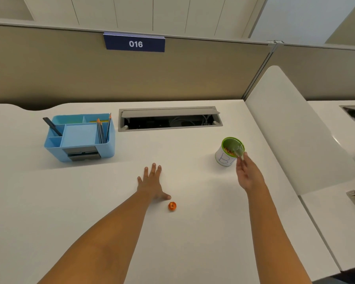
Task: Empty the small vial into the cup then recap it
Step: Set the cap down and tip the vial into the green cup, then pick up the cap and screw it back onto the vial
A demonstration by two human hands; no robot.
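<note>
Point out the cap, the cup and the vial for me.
cap (172, 206): head view, on its orange top, lying on the desk.
cup (223, 158): head view, on its white side wall.
vial (238, 150): head view, on its clear body, tipped over the cup.

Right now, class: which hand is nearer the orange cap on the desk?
Left. The left hand lies flat beside the orange cap; the right hand is off at the cup.

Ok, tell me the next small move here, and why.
Probably keep the vial tipped over the cup briefly, then right it and bring it toward the cap. The right hand holds the vial mouth-down inside the rim, orange bits already lie in the cup, and the cap waits by the flat left hand.
</note>
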